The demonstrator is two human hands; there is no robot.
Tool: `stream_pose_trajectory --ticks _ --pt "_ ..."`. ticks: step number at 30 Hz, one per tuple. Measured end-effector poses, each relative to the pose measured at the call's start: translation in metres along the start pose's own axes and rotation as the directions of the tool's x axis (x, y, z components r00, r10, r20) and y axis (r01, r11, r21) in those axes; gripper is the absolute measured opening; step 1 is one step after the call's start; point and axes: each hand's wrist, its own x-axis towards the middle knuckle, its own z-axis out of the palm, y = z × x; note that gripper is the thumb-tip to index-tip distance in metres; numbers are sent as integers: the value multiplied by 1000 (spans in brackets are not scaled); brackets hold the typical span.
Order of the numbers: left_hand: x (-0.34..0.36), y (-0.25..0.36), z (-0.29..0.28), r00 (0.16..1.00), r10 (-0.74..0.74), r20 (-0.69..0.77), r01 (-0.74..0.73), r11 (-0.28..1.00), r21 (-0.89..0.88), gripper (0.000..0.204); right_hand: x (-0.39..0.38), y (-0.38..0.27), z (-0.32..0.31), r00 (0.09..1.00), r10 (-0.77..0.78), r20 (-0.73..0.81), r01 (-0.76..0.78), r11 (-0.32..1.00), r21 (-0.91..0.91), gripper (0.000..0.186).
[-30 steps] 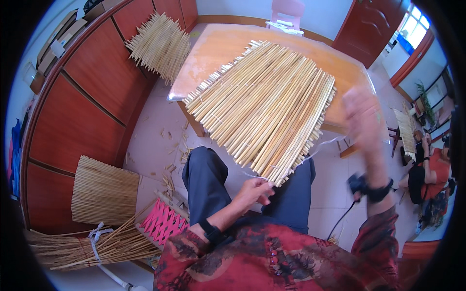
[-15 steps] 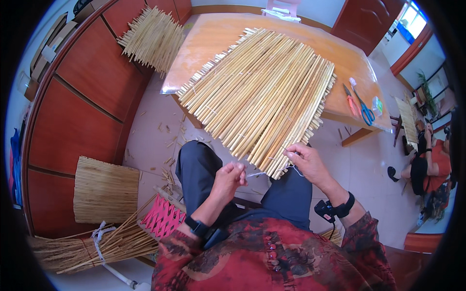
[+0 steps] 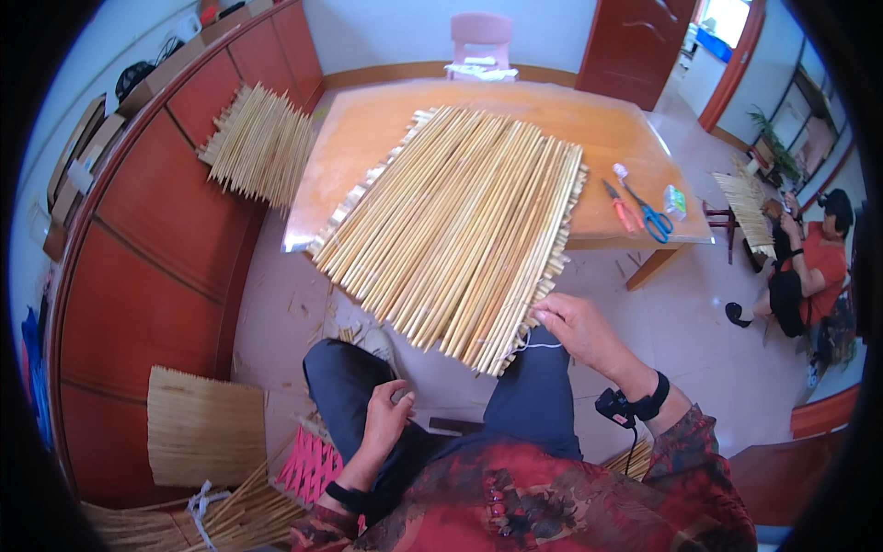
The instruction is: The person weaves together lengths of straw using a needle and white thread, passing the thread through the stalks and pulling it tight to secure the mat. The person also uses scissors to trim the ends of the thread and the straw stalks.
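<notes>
A mat of straw-coloured reed stalks (image 3: pixel 451 230) laid side by side slopes from the table down over my lap. At its near right edge my right hand (image 3: pixel 581 333) is closed, thumb and forefinger pinched together by the outermost stalks. A white string (image 3: pixel 543 346) loops from the mat's near corner to below that hand and seems to run into it; a thin line at the fingertips is too fine to identify. My left hand (image 3: pixel 386 416) is above my left thigh, away from the mat, fingers loosely curled with a gap at the thumb and nothing visible in them.
The orange table (image 3: pixel 359 120) carries red-handled pliers (image 3: pixel 624 206), blue-handled scissors (image 3: pixel 655 221) and a small clear box (image 3: pixel 675 201). Red cabinets (image 3: pixel 147 230) line the left, with a stalk bundle (image 3: pixel 262 147) and another mat (image 3: pixel 204 428). Another person (image 3: pixel 814 267) sits far right.
My left hand has let go of the string and drawn back down and left. My right hand stays at the mat's edge. The view has tilted up, bringing in more of the far wall.
</notes>
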Motion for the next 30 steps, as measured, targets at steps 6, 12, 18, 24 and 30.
stream_pose_trajectory --ticks 6,12,18,24,30 --pt "7 44 45 917 -25 397 307 681 -665 42 -28 -1 -4 997 -51 50 63 956 -286 14" --pt "32 53 75 879 88 468 285 690 -665 41 -40 -3 -26 993 20 113 48 820 -571 17" --pt "32 58 80 922 115 371 180 720 -670 34 -60 9 -61 963 -53 263 196 809 -554 9" --pt "33 54 82 921 114 373 164 755 -635 35 -70 14 -94 935 4 355 246 715 -654 18" --pt "36 62 89 884 153 442 208 717 -665 35 -86 -42 -158 939 208 273 -136 956 -260 22"
